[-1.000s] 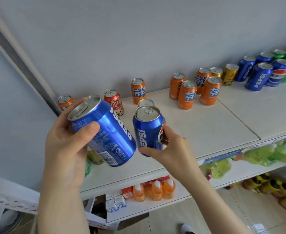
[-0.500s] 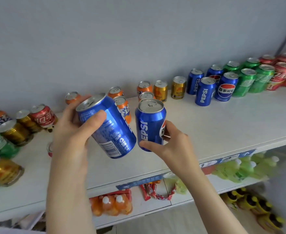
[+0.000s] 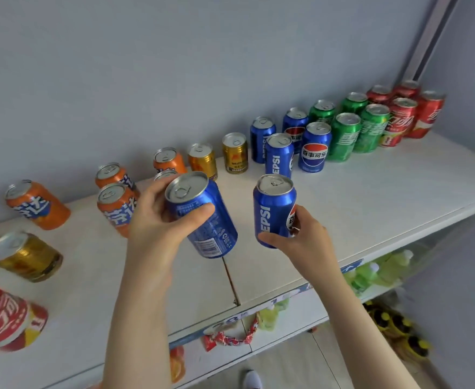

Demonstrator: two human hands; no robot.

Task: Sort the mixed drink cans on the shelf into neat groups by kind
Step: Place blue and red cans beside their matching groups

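My left hand [image 3: 157, 223] grips a tilted blue Pepsi can [image 3: 208, 220] above the white shelf [image 3: 371, 197]. My right hand [image 3: 300, 242] holds a second, upright blue Pepsi can [image 3: 272, 209] from below and the side. Behind them stands a group of blue Pepsi cans [image 3: 313, 148] near the wall. To its right are green cans [image 3: 345, 136] and then red cola cans [image 3: 402, 122]. Two gold cans [image 3: 234, 153] stand left of the blue group, and orange cans [image 3: 115, 206] are further left.
At the left edge a gold can [image 3: 28, 256] and a red can [image 3: 6, 318] stand near the front; one orange can [image 3: 38, 204] is apart at the back. A seam [image 3: 230, 282] splits the shelf boards. Lower shelves hold green bottles [image 3: 371, 276] and snacks.
The view has swung right along the shelf, bringing the sorted blue, green and red groups closer. Both hands carry their Pepsi cans rightward and the two cans have moved apart.
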